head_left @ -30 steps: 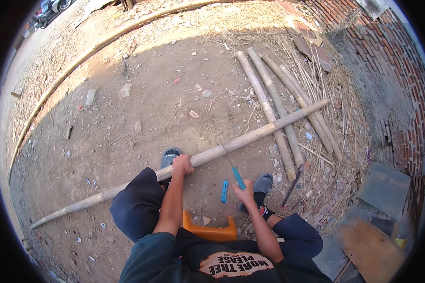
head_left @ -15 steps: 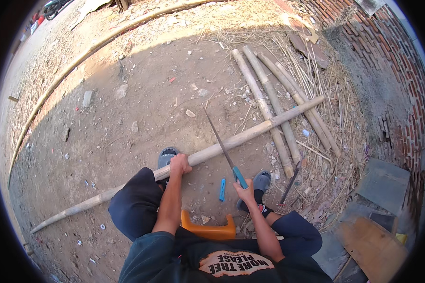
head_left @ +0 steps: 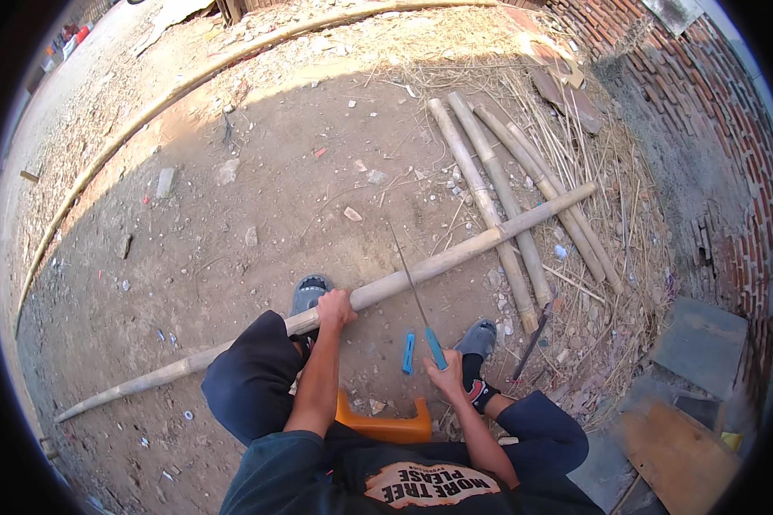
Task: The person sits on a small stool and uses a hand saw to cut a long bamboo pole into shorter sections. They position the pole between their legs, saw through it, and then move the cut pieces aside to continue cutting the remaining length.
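Note:
A long bamboo pole (head_left: 455, 256) lies slantwise before me, its thicker right end resting across several shorter bamboo pieces. My left hand (head_left: 336, 307) is closed round this pole, beside my left knee. In my right hand (head_left: 446, 375) is the blue-green handle of a hand saw (head_left: 418, 300). The saw's thin blade crosses the pole to the right of my left hand, its tip pointing away from me. Whether the teeth touch the bamboo I cannot make out. On the dirt between my feet lies a blue tool-like object (head_left: 409, 352), its kind unclear.
Cut bamboo pieces (head_left: 481, 193) lie at the right among dry straw (head_left: 631, 197). An orange plastic stool (head_left: 386, 427) is beneath me. A brick wall (head_left: 704, 112) rises at right, with flat boards (head_left: 678, 446) below it. Another long pole (head_left: 146, 116) curves along the far left.
My right hand and the saw have drawn back slightly toward me, and the blade stands a little more upright. My left hand still grips the pole. The whole view has shifted slightly.

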{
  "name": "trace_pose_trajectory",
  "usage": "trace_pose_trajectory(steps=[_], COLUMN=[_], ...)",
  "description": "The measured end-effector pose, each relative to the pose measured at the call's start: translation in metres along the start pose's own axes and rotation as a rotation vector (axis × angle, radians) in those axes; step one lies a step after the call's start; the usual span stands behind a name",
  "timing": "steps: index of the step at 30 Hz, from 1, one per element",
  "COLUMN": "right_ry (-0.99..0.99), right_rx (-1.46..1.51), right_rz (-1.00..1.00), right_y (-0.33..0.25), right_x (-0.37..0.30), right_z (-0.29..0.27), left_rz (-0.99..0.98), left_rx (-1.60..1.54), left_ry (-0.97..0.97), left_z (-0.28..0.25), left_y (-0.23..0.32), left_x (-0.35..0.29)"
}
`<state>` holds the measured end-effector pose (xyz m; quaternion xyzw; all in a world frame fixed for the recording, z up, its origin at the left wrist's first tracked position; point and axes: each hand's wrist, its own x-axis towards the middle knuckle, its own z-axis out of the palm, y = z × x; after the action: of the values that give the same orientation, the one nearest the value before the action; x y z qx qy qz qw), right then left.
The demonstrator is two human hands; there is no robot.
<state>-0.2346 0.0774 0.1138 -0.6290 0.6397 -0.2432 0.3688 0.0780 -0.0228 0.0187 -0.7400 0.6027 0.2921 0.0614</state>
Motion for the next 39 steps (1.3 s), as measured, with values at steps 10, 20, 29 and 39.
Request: trace_pose_trajectory(steps=[10,20,29,39], right_ry=[-0.001,0.036,0.002,0.048], right_rx=[0.088,0.120,0.124,0.120], right_rz=[0.176,0.191,0.289,0.190], right_y=[-0.001,-0.004,-0.051,-0.017], right_x=[-0.098,-0.002,-0.092,0.048], right_z=[-0.065,-0.034,-0.072,0.013], left_rz=[0.004,0.029,0.018,0.011], left_rx=[-0.017,-0.037,-0.005,-0.020], left_ry=[0.035,0.099,0.090,0.116], left_z=[0.006,0.011,0.006,0.013], left_y=[-0.007,0.002,0.002,0.001], left_x=[-0.005,-0.006,-0.005,0.001])
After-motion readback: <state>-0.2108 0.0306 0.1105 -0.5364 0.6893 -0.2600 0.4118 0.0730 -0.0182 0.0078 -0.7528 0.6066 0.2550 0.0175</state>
